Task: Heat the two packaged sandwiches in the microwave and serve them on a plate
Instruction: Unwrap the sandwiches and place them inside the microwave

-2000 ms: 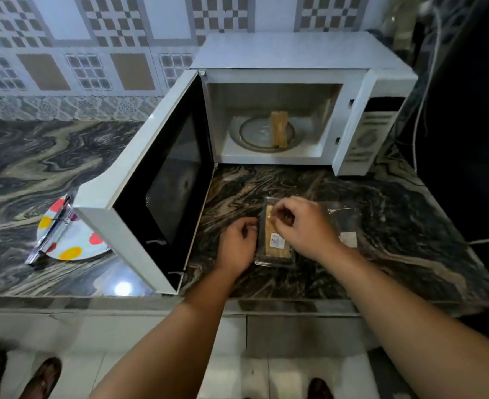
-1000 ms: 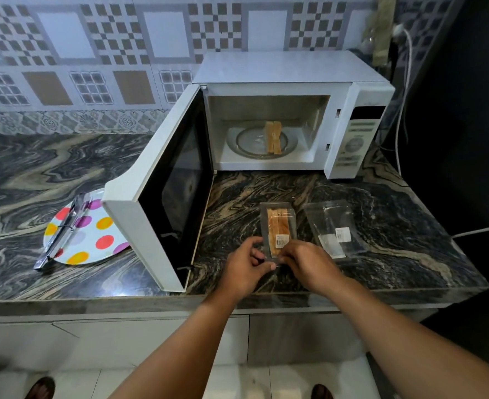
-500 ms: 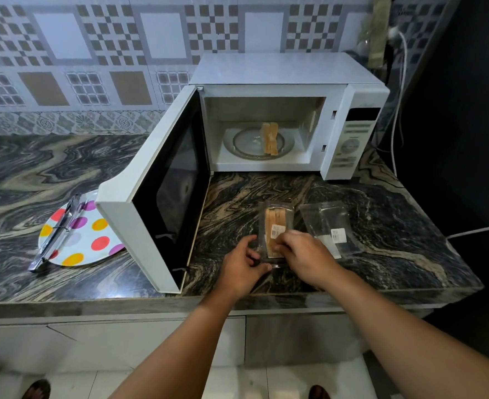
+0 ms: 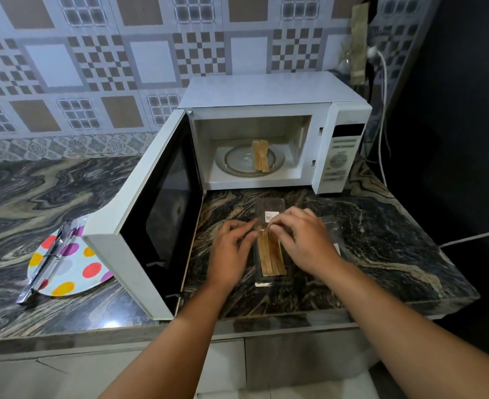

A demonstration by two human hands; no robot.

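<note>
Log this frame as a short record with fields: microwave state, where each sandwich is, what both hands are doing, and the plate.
microwave: white microwave on the counter, door swung fully open
sandwich one: unwrapped sandwich on the glass turntable
sandwich two: packaged sandwich on the counter in front of the microwave
left hand: pinches the package's left edge
right hand: pinches the package at its top
empty wrapper: beside the right hand, partly hidden
plate: polka-dot, left of the door, tongs lying across it

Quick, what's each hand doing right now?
Left hand: pinches the left edge of the sandwich package.
Right hand: pinches the same package near its label.
</note>
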